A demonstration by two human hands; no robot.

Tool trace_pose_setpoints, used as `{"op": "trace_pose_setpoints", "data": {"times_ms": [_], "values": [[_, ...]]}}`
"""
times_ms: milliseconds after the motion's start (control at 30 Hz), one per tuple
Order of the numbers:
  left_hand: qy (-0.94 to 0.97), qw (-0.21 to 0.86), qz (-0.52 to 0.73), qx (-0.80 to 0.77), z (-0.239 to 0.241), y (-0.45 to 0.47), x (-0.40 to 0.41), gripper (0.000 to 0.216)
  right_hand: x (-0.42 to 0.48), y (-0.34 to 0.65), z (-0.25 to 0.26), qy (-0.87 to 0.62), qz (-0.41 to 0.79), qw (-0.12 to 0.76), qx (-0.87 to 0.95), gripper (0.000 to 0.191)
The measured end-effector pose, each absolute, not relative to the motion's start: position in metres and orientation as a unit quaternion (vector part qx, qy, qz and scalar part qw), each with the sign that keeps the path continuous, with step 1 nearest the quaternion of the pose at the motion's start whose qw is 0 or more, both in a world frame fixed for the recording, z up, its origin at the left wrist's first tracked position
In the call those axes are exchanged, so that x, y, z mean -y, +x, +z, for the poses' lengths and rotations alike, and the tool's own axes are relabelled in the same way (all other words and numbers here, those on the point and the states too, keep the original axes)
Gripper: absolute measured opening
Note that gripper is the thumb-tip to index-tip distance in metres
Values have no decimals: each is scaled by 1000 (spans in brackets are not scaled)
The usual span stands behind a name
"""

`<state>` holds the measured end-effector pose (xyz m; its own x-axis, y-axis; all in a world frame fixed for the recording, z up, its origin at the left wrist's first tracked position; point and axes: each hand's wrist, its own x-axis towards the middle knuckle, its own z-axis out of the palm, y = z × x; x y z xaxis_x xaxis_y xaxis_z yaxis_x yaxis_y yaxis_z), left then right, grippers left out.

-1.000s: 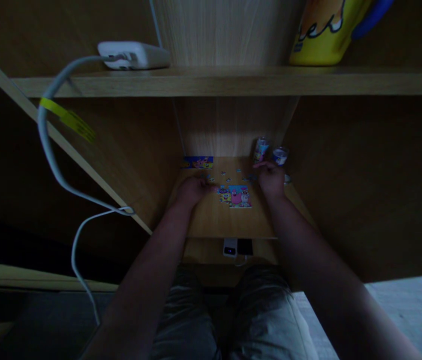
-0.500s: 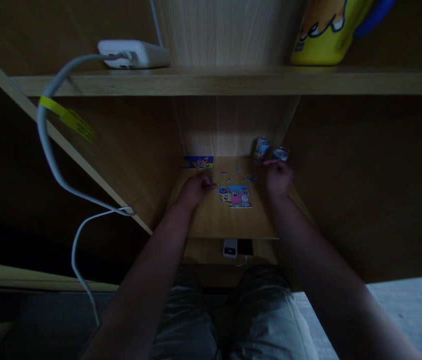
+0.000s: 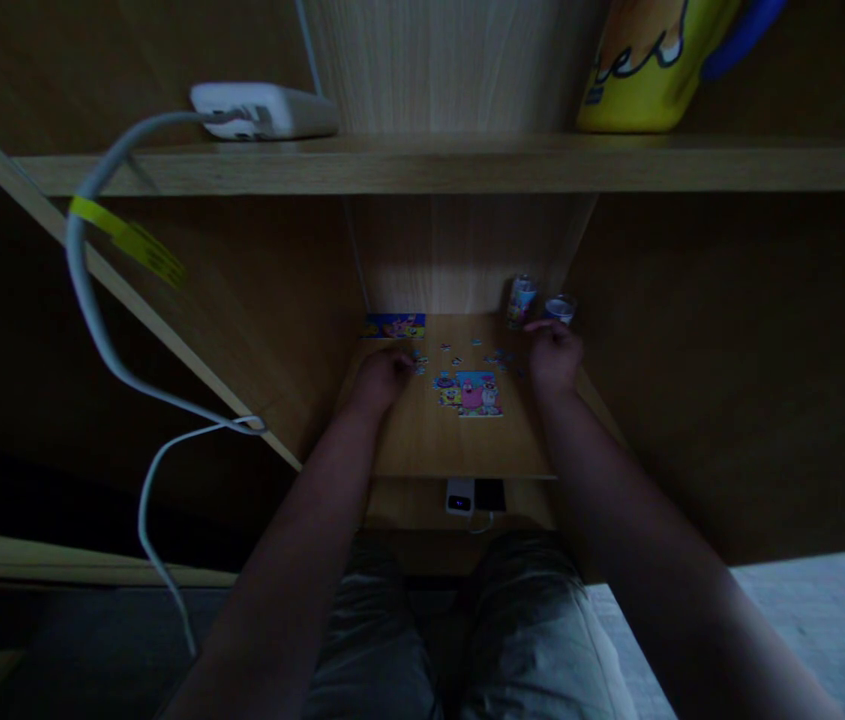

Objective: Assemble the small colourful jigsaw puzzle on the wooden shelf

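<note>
A partly joined jigsaw puzzle [image 3: 478, 393] with cartoon figures lies on the wooden board [image 3: 422, 450]. Left of it, my left hand [image 3: 384, 378] is closed, its fingertips beside loose puzzle pieces [image 3: 420, 362]; whether a piece sits between them is hidden. More loose pieces [image 3: 498, 358] are scattered behind the puzzle. My right hand [image 3: 555, 360] rests at the right side, index finger stretched toward the left and the other fingers curled, with nothing visible in it. Just beyond it stand a printed can [image 3: 521, 302] and a round tin [image 3: 559, 307].
A blue picture card [image 3: 394, 326] lies at the back left. Overhead, a shelf [image 3: 422, 168] carries a white adapter [image 3: 264, 110] with a hanging cable [image 3: 96, 300] and a yellow mug [image 3: 632, 90]. A white device [image 3: 459, 496] lies on the lower ledge.
My left hand has drawn back to the left from the puzzle's edge, uncovering loose pieces by its fingertips. My right hand stays in nearly the same place.
</note>
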<state>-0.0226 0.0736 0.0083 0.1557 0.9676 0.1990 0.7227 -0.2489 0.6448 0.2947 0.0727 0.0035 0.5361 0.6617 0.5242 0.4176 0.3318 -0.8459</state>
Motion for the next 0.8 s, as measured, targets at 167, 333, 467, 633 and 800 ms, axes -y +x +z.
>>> {"op": "trace_pose_setpoints", "data": {"times_ms": [167,333,467,633,800], "values": [[746,179,292,-572,9,-22,-71,20,-75,296,1,-573,78,659,481,34],[768,192,292,-537,6,-19,-71,14,-73,293,1,-582,106,655,470,34],[789,175,291,-512,2,-18,-73,17,-70,287,2,-559,103,631,527,32],[803,182,286,-490,0,-19,-74,25,-68,282,2,-520,90,592,609,30],[802,182,316,-473,2,-17,-71,33,-68,282,2,-515,97,590,614,30]]}}
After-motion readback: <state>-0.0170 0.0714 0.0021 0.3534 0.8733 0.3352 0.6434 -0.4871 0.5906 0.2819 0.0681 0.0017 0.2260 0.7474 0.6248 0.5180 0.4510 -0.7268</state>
